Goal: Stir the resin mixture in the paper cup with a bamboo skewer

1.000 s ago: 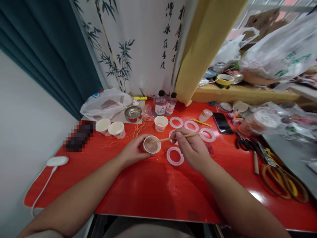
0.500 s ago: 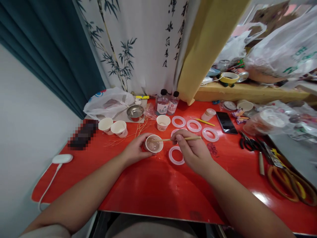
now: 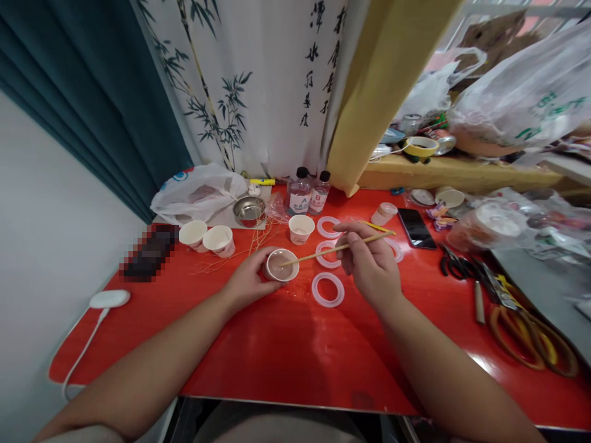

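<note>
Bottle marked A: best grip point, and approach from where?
I'd pinch the neck under the black cap, coming from above. Bottle A stands upright, so the top is reachable; bottle B crowds its right, and a white cup stands in front.

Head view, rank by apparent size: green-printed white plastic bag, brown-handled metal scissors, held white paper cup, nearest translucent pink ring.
1. Green-printed bag
2. Brown-handled scissors
3. Paper cup and pink ring: too alike to rank

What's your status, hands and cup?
Left hand gripping paper cup, murky liquid inside. Right hand holding thin stick, tip in cup. Pink ring close by; nothing blocking the cup's mouth but the stick.
</note>
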`<state>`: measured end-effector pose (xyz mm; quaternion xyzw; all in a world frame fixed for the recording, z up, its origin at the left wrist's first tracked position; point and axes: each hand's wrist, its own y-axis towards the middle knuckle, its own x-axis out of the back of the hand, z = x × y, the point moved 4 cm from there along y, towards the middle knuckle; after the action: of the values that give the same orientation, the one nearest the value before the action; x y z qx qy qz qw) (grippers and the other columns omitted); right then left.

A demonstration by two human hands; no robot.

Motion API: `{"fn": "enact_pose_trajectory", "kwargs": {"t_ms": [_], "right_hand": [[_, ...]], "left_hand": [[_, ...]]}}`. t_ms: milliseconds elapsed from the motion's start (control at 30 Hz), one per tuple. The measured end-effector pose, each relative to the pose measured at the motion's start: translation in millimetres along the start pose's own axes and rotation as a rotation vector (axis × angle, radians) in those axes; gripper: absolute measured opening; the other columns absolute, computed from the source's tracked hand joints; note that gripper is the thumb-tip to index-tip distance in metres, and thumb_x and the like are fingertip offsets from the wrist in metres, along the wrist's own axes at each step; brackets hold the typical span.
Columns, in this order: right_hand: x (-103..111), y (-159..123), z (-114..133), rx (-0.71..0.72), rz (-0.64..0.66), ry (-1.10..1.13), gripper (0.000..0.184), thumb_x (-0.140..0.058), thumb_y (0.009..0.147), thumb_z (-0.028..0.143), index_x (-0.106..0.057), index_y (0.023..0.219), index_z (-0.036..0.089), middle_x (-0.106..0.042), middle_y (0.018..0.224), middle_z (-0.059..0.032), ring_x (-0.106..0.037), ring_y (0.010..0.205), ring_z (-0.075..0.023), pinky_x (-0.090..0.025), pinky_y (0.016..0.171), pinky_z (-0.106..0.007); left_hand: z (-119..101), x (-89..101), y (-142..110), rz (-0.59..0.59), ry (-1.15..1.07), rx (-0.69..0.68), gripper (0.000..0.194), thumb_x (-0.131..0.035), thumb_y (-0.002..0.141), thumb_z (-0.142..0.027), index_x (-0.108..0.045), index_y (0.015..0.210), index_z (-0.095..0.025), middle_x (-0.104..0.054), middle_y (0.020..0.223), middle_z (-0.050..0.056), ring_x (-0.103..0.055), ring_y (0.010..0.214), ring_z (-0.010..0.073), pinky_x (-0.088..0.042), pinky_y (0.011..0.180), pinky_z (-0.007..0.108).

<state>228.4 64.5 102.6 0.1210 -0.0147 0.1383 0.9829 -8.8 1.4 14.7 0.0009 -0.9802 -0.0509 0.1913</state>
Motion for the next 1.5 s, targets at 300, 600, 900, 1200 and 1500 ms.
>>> {"fn": "enact_pose_trajectory", "kwargs": {"t_ms": [300, 600, 900, 1200, 1500], "right_hand": [[-7.9, -5.5, 3.3, 0.113, 0.14, -0.172, 0.04, -0.05, 0.107, 0.054, -0.065, 0.088, 0.021, -0.064, 0.08, -0.0039, -0.06, 0.074, -0.0173, -0.05, 0.07, -0.032], [-15.1, -14.5, 15.2, 0.156, 0.298, -0.28, 0.034, -0.046, 0.11, 0.041, -0.062, 0.088, 0.021, -0.062, 0.078, -0.0025, -0.056, 0.071, -0.0165, -0.045, 0.067, -0.032], [-12.7, -12.8, 10.8, 0.122, 0.224, -0.248, 0.035, -0.048, 0.109, 0.047, -0.064, 0.091, 0.022, -0.065, 0.083, -0.0041, -0.06, 0.076, -0.0183, -0.047, 0.07, -0.034], [-13.3, -13.1, 13.2, 0.106, 0.242, -0.249, 0.035, -0.048, 0.109, 0.045, -0.065, 0.09, 0.021, -0.064, 0.079, -0.0037, -0.061, 0.075, -0.0184, -0.047, 0.068, -0.033], [-13.9, -13.6, 13.3, 0.102, 0.234, -0.286, 0.037, -0.047, 0.11, 0.046, -0.064, 0.089, 0.021, -0.064, 0.08, -0.0038, -0.057, 0.071, -0.0175, -0.045, 0.066, -0.033]], "left_hand": [[0.2, 0.9, -1.2, 0.003, 0.083, -0.039, 0.06, -0.087, 0.075, -0.036, -0.065, 0.129, -0.025, -0.074, 0.131, 0.01, -0.072, 0.119, 0.0333, -0.057, 0.104, 0.05], [-4.4, 0.0, -0.3, -0.008, 0.014, -0.019, 0.065, -0.088, 0.072, -0.033, -0.063, 0.13, -0.022, -0.073, 0.133, 0.012, -0.07, 0.122, 0.0328, -0.055, 0.108, 0.051], [-5.4, 1.2, -1.2, 0.007, 0.022, -0.033, 0.064, -0.087, 0.073, -0.029, -0.063, 0.132, -0.024, -0.073, 0.135, 0.01, -0.069, 0.125, 0.0321, -0.054, 0.11, 0.05], [-8.4, 0.8, -2.3, 0.022, -0.024, -0.015, 0.061, -0.088, 0.074, -0.029, -0.063, 0.129, -0.022, -0.072, 0.133, 0.011, -0.069, 0.123, 0.0313, -0.053, 0.109, 0.049], [-3.3, 1.6, -1.6, 0.01, -0.025, -0.034, 0.063, -0.088, 0.074, -0.029, -0.065, 0.132, -0.025, -0.072, 0.135, 0.01, -0.069, 0.125, 0.0314, -0.054, 0.108, 0.047]]}}
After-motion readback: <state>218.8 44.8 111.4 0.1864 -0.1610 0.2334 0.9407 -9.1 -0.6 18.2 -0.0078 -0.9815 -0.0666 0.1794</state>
